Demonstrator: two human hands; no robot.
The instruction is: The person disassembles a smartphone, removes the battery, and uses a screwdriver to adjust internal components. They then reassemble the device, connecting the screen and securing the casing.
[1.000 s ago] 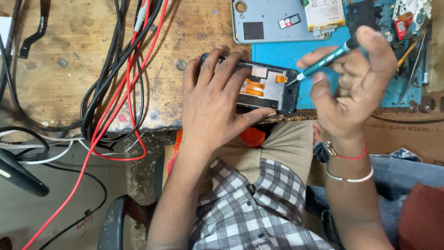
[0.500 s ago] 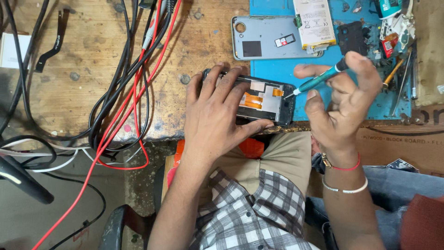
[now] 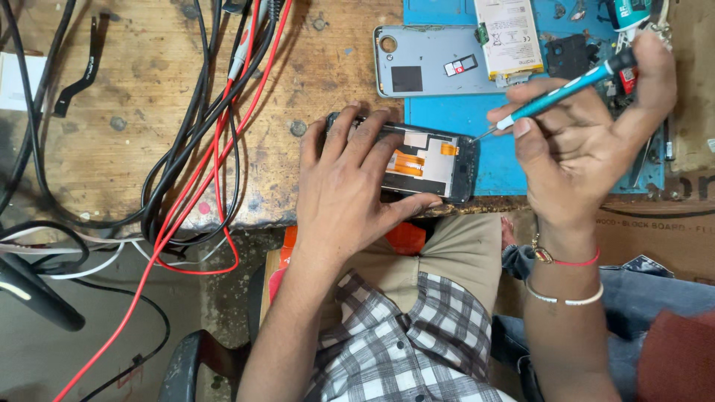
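Left hand (image 3: pixel 350 186) clamps the opened phone (image 3: pixel 428 160) on the tabletop (image 3: pixel 134 134); right hand (image 3: pixel 581 141) pinches a screwdriver (image 3: pixel 562 93), tip seemingly at the phone's corner, grey back cover (image 3: pixel 428 63) just beyond.

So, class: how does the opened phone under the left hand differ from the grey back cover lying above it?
The opened phone is dark-framed, with orange flex cables showing; the grey back cover is plain pale grey. The left hand pins the phone, and a screwdriver tip meets its corner; the cover lies untouched. Both are flat, rounded rectangles.

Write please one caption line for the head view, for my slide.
Left hand steadies an opened phone on a wooden bench; right hand sets a teal screwdriver to its corner.
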